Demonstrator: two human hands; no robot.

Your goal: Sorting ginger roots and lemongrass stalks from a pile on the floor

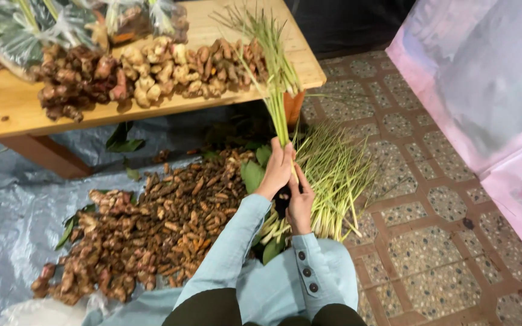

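The left hand [277, 169] is closing fully around a lemongrass bunch [273, 72], holding it upright just above the lemongrass pile [333, 181]. The right hand [300, 208] is curling shut on the stalk bases below. Advisable: keep bases level and both grips firm.

Showing a patterned tile floor [430, 241] lying partly under a grey plastic sheet [7, 217], with a low wooden table [7, 102] standing at upper left and a pink translucent sheet [484, 78] hanging at right, all under even light.
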